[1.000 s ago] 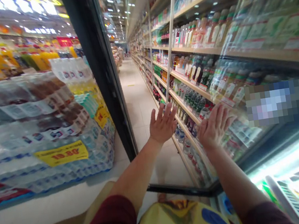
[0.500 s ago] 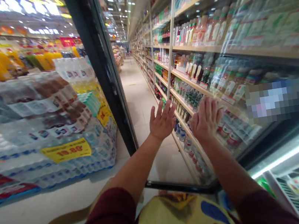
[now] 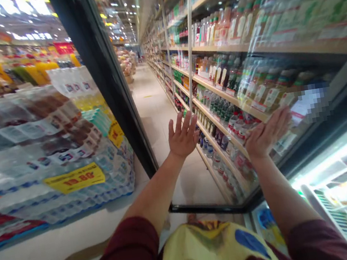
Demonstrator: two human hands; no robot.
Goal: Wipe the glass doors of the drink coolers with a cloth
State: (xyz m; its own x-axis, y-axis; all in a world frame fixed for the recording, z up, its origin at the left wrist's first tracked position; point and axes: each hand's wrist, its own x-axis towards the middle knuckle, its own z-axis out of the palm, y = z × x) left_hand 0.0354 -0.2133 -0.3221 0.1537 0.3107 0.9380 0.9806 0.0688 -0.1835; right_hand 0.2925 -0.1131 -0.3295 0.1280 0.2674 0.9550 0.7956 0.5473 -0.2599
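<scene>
one glass door (image 3: pixel 212 94) stands before left grip (image 3: pixel 183 138) and right grip (image 3: pixel 268 132).

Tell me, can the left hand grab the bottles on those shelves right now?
Probably not. The glass door seems to stand between the left hand and the bottles, and that hand's fingers are spread with the palm facing it.

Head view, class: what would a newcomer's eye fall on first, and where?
Likely the spread left hand near the middle and the slanting right hand beside it, both up at a glass door. Next comes the yellow price sign on the drinks stack at left, then the bottle shelves showing in the glass at right.
</scene>
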